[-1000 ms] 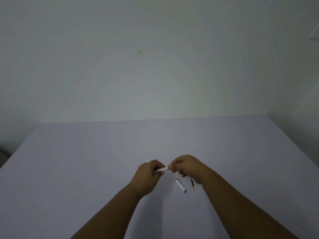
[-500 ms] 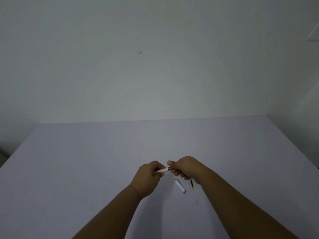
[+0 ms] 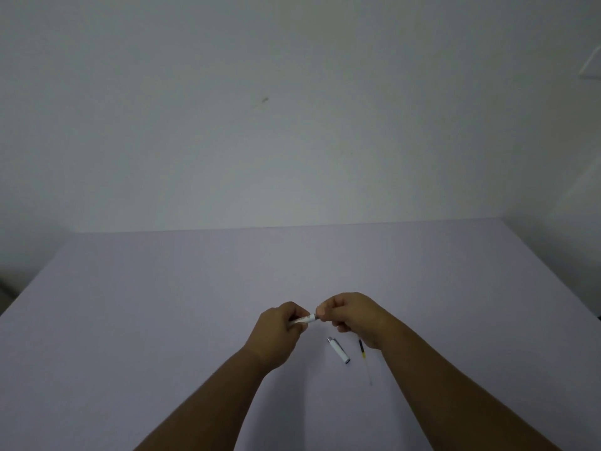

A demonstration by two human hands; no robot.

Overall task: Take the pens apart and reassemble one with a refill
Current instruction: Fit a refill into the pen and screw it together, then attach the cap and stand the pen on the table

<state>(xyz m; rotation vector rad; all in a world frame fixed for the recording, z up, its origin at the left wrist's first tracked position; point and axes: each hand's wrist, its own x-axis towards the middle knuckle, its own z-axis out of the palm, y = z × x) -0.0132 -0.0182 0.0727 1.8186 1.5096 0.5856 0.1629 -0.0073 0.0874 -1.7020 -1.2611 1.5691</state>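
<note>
A white pen barrel (image 3: 304, 319) is held level above the table between both hands. My left hand (image 3: 281, 325) is closed around its left part. My right hand (image 3: 353, 315) pinches its right end, where a darker metal ring shows. Most of the barrel is hidden inside the fingers. On the table just below the right hand lies a white pen cap (image 3: 338, 349) with a silver tip. Beside it, to the right, lies a thin refill (image 3: 365, 359) with a black and yellow upper part, partly under my right wrist.
The lilac table (image 3: 162, 304) runs back to a plain pale wall. Its left and right edges slant outward toward me. A white plate (image 3: 590, 65) is fixed on the wall at the upper right.
The right hand's fingers have closed back onto the barrel's end after showing a dark section half a second ago. Both hands stay in place; cap and refill have not moved.
</note>
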